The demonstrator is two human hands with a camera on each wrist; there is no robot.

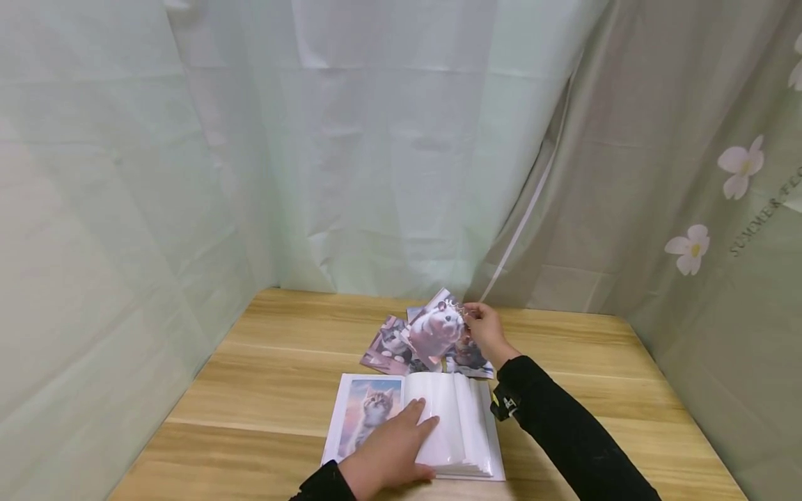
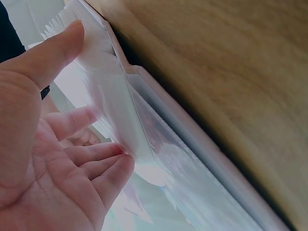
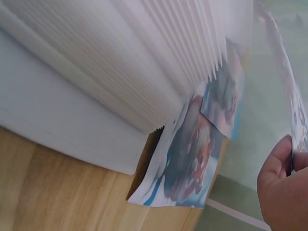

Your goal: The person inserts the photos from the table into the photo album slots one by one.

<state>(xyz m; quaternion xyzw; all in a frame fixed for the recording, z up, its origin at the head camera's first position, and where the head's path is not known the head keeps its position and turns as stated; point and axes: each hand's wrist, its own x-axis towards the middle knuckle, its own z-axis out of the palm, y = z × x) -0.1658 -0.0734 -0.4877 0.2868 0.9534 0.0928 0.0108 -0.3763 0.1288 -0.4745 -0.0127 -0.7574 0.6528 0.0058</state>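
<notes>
A photo album (image 1: 441, 424) lies spread on the table, with a kitten picture (image 1: 366, 410) in its left page and blank clear sleeves on the right. My left hand (image 1: 393, 449) rests over the album's middle with fingers spread. In the left wrist view, its fingertips (image 2: 120, 150) touch the sleeves near the fold. Behind the album, my right hand (image 1: 491, 334) pinches the edge of a photo print (image 1: 435, 330) showing a pale, mouse-like animal. That print (image 3: 292, 98) appears nearly edge-on in the right wrist view, raised above other prints.
Several loose prints (image 1: 390, 346) lie overlapping just behind the album, one (image 3: 190, 168) close to its page edges. The wooden table (image 1: 250, 403) is bounded by pale curtains (image 1: 388, 174) at the back and sides.
</notes>
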